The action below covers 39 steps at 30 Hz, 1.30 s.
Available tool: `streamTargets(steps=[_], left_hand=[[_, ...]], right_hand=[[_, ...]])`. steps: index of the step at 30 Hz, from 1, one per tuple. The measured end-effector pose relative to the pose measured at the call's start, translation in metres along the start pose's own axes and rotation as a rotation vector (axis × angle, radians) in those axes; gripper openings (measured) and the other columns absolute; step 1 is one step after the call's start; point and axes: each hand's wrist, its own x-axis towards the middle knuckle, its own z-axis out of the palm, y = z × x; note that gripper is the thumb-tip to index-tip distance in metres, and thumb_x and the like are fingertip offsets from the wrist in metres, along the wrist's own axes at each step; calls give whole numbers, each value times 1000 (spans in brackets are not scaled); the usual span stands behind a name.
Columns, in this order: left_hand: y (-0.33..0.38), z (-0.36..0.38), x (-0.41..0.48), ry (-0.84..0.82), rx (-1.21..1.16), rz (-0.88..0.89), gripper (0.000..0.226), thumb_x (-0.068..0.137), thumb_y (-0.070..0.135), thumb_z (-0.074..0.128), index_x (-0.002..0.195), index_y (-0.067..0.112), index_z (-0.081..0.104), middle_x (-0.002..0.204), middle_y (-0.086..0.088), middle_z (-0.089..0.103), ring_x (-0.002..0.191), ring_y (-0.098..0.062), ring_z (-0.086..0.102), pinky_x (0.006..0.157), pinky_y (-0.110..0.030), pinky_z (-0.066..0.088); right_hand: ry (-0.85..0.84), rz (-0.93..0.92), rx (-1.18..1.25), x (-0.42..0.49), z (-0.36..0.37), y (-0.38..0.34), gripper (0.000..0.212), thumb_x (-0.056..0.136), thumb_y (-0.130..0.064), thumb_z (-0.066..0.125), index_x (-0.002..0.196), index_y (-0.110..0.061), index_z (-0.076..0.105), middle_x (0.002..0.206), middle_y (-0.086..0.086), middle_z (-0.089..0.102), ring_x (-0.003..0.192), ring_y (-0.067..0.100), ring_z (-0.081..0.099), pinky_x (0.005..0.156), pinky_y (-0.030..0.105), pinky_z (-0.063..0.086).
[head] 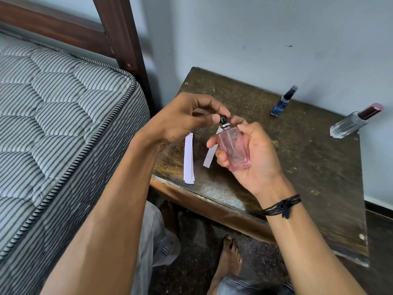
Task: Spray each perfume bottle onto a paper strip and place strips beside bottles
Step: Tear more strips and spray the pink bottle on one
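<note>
right hand [253, 154] holds the pink bottle [235, 150] above the surface [297, 167]. left hand [182, 120] pinches its nozzle [223, 119].

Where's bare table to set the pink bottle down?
Widest: table right half, in front of the clear bottle, right of the right hand. Smaller: between blue bottle and right hand. Crowded: left edge, strips below the left hand.

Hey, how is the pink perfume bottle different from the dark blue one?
The pink bottle is held in the right hand above the table; the blue bottle stands on it. The pink bottle is pale and broad; the blue bottle is dark and slim. The left hand pinches the pink bottle's spray head; the blue bottle's top is untouched. Both have dark tops.
</note>
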Motion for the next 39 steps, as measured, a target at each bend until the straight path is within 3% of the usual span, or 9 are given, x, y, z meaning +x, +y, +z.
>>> streamTargets(steps=[11, 17, 21, 24, 27, 30, 33, 37, 39], left_hand=[[1, 1, 0, 41, -19, -56, 15, 92, 9, 69, 105, 14, 75, 95, 9, 75, 92, -2, 68, 82, -17, 50], [-8, -9, 0, 40, 165, -76, 35, 85, 9, 77, 119, 17, 71, 110, 1, 70, 97, -8, 63, 86, -21, 50], [-10, -7, 2, -39, 488, -50, 39, 75, 22, 86, 109, 36, 72, 125, 9, 58, 127, -11, 42, 100, -23, 38], [-5, -7, 1, -21, 490, 12, 33, 74, 18, 86, 99, 36, 73, 119, 4, 59, 122, -12, 46, 100, -20, 37], [-2, -9, 0, 95, 474, 56, 28, 76, 9, 80, 90, 31, 73, 111, 1, 60, 111, -6, 49, 89, -5, 34], [-10, -14, 2, 229, 550, 33, 29, 78, 12, 78, 94, 36, 72, 115, 3, 58, 116, -15, 49, 103, -22, 34], [-22, -16, 2, 141, 625, -88, 30, 82, 16, 80, 108, 31, 74, 125, 2, 57, 122, -18, 52, 106, -25, 35], [-23, -11, 0, 55, 515, -189, 22, 86, 13, 77, 105, 24, 78, 103, 9, 66, 103, -7, 66, 100, -29, 52], [-23, -9, 2, 66, 521, -202, 17, 87, 14, 76, 101, 24, 79, 95, 6, 71, 84, 5, 66, 86, -15, 52]], right_hand=[[-35, -19, -51, 2, -4, 0, 10, 101, -19, 38, 100, -23, 48, 85, 27, 68, 57, 25, 53, 51, 30, 43], [53, -220, -720, -1, -25, -12, 27, 104, -18, 54, 129, -26, 61, 98, 20, 71, 71, 22, 60, 53, 28, 47], [115, -331, -1152, -4, -37, -11, 31, 103, -29, 55, 131, -42, 63, 96, -20, 68, 77, -6, 61, 72, 17, 49], [92, -340, -1297, -4, -36, -6, 30, 102, -25, 57, 129, -38, 64, 74, -45, 53, 71, -16, 54, 69, 5, 37], [101, -335, -1318, -3, -34, -4, 30, 102, -26, 56, 127, -38, 64, 68, -40, 53, 65, -4, 53, 62, 10, 35], [143, -304, -1236, 0, -34, -4, 28, 101, -31, 55, 122, -46, 64, 79, -17, 64, 66, 13, 60, 67, 35, 54], [167, -288, -1194, 2, -34, -5, 27, 100, -32, 54, 117, -49, 65, 89, 10, 67, 75, 35, 61, 68, 51, 57], [206, -262, -1103, 2, -32, -7, 26, 101, -27, 55, 118, -42, 67, 84, 0, 68, 64, 2, 61, 58, 32, 55], [208, -247, -1081, 2, -32, -7, 26, 101, -26, 54, 118, -40, 67, 86, 2, 68, 64, -3, 60, 53, 26, 53]])
